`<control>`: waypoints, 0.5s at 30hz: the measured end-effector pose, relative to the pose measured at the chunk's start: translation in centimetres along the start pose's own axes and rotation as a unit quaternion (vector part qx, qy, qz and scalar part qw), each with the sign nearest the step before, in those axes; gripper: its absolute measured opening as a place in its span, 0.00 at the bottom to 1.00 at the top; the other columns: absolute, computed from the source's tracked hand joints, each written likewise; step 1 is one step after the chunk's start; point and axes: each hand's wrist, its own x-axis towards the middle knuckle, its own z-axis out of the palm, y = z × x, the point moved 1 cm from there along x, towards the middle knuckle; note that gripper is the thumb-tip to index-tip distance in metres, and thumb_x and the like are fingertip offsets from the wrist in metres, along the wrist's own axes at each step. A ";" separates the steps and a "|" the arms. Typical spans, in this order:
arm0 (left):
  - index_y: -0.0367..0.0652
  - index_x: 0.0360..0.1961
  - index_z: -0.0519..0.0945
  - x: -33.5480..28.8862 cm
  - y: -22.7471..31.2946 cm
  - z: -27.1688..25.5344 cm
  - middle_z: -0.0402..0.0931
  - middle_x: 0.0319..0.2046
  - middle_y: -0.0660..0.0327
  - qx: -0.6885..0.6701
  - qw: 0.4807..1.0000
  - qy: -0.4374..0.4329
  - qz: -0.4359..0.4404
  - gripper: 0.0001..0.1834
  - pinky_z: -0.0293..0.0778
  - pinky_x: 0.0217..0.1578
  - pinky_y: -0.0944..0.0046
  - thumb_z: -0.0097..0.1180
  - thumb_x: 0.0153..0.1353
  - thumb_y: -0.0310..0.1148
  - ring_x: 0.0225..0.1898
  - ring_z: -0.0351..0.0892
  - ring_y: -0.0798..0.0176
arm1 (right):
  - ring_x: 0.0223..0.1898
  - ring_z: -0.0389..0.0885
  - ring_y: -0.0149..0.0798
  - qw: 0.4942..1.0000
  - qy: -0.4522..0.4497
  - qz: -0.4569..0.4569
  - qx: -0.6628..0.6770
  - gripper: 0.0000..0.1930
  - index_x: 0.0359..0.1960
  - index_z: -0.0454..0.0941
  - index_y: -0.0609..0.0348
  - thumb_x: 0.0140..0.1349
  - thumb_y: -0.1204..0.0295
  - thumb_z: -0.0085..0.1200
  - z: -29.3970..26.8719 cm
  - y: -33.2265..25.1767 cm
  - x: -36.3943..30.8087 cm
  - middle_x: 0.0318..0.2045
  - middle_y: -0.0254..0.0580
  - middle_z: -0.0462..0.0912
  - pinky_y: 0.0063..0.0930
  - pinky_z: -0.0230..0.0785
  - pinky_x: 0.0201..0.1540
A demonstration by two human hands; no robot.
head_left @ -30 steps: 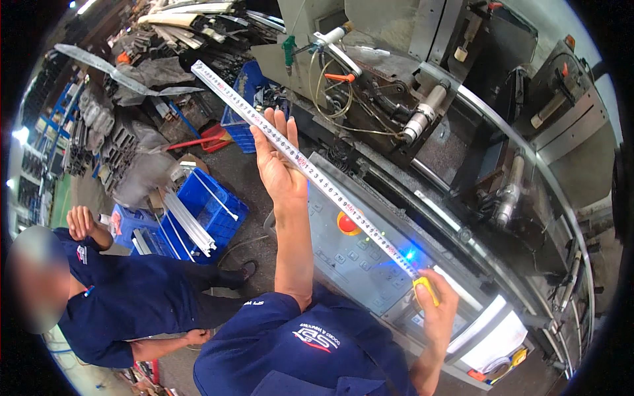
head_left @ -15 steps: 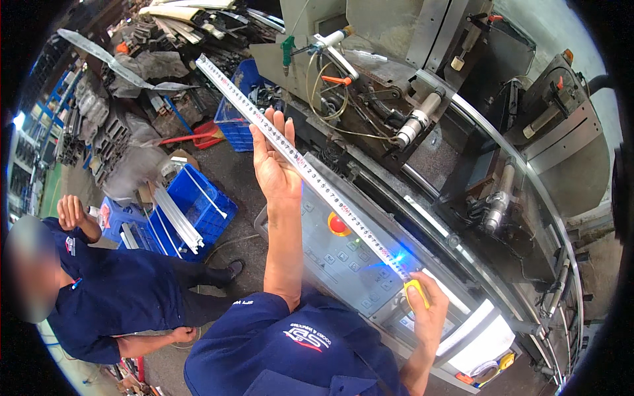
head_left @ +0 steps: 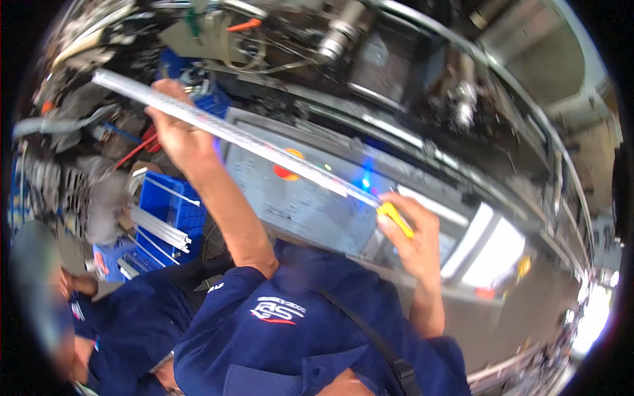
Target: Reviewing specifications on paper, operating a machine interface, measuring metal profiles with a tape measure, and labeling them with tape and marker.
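A tape measure is stretched out between my two hands, its long white blade (head_left: 251,142) slanting from the far left down to the right. My right hand (head_left: 416,241) grips its yellow case (head_left: 396,220) at the lower right end. Farther left, my left hand (head_left: 185,135) holds the blade near its outer end, with the fingertips showing beyond the strip and the thumb beside it. The blade's markings are smeared by motion. Below it lies a grey machine control panel (head_left: 297,204) with a red and yellow button (head_left: 288,165).
Beyond the panel runs a machine with metal cylinders (head_left: 340,30) and a curved rail (head_left: 522,92). At the left, a blue crate (head_left: 173,201) holds white profiles (head_left: 158,228). Another person in a dark blue shirt (head_left: 135,323) is at the lower left. Scrap lies piled far left.
The whole view has turned and shifted, so the blade now lies flatter and farther left. Both hands still hold the tape measure. The other person appears lower in the picture.
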 end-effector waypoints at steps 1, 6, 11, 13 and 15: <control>0.29 0.60 0.72 0.6 0.4 -0.7 0.76 0.58 0.48 -0.013 1.000 -0.013 0.007 0.26 0.69 0.68 0.55 0.45 0.75 0.42 0.60 0.76 0.53 | 0.33 0.80 0.44 1.000 -0.008 0.007 0.003 0.16 0.44 0.83 0.60 0.58 0.65 0.66 0.1 -0.5 0.3 0.30 0.45 0.82 0.34 0.69 0.40; 0.25 0.61 0.70 2.0 2.0 -4.3 0.74 0.59 0.44 -0.217 0.958 -0.141 -0.123 0.23 0.75 0.65 0.52 0.47 0.74 0.34 0.60 0.76 0.48 | 0.29 0.79 0.42 1.000 -0.014 -0.022 -0.010 0.16 0.44 0.83 0.60 0.58 0.64 0.67 0.1 -0.5 0.3 0.28 0.44 0.81 0.31 0.68 0.35; 0.25 0.60 0.71 0.9 1.0 -2.8 0.75 0.57 0.43 -0.227 0.962 -0.071 -0.133 0.21 0.79 0.61 0.52 0.47 0.74 0.33 0.57 0.78 0.47 | 0.29 0.79 0.40 0.999 0.008 -0.022 0.026 0.17 0.45 0.83 0.61 0.59 0.64 0.67 -0.4 0.1 -0.4 0.29 0.44 0.81 0.31 0.69 0.34; 0.25 0.60 0.70 0.8 1.3 -3.0 0.75 0.57 0.42 -0.225 0.962 -0.079 -0.130 0.21 0.79 0.61 0.53 0.46 0.75 0.33 0.57 0.78 0.48 | 0.29 0.79 0.40 0.999 0.008 -0.017 0.027 0.17 0.45 0.83 0.61 0.59 0.64 0.67 -0.3 0.0 -0.7 0.29 0.44 0.81 0.31 0.69 0.35; 0.25 0.60 0.69 0.7 1.5 -3.3 0.75 0.56 0.41 -0.223 0.963 -0.085 -0.127 0.22 0.79 0.62 0.55 0.45 0.75 0.34 0.58 0.79 0.48 | 0.32 0.80 0.39 1.000 -0.013 0.001 0.022 0.17 0.46 0.82 0.62 0.58 0.66 0.66 -0.5 -0.2 -0.8 0.31 0.44 0.81 0.30 0.69 0.38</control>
